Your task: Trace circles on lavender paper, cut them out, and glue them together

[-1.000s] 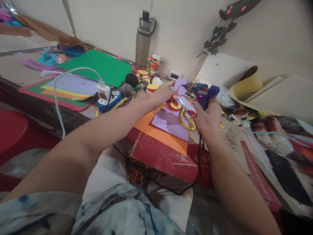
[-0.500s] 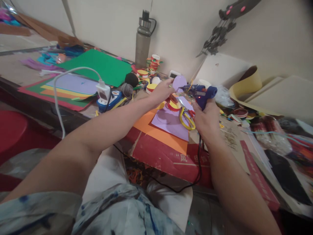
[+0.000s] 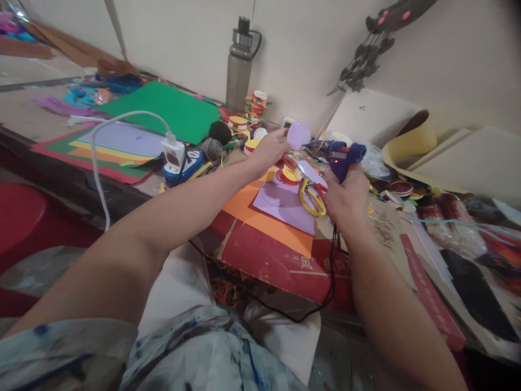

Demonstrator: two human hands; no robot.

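My left hand [image 3: 271,150] pinches a round purple paper disc [image 3: 298,134] by its left edge and holds it up above the worktable. In my right hand [image 3: 350,193] is a blue glue gun [image 3: 345,154] with a small red light lit; its nozzle points left at the disc, and I cannot tell whether it touches. Below lie scissors with yellow handles [image 3: 313,200], a purple paper sheet [image 3: 280,203] with a circle outline, and an orange sheet [image 3: 248,200] under it. A red and yellow paper ring [image 3: 290,175] sits just beyond the purple sheet.
A grey water bottle [image 3: 238,73] stands by the wall. To the left are a green sheet [image 3: 163,111], a blue power strip [image 3: 191,165] with a white cable, and a red stool [image 3: 20,214]. The glue gun's black cord [image 3: 334,266] hangs over the red cardboard [image 3: 264,252].
The purple disc has turned to face me more fully. My right hand and the glue gun have shifted slightly right, the nozzle drawing back a little from the disc's middle.
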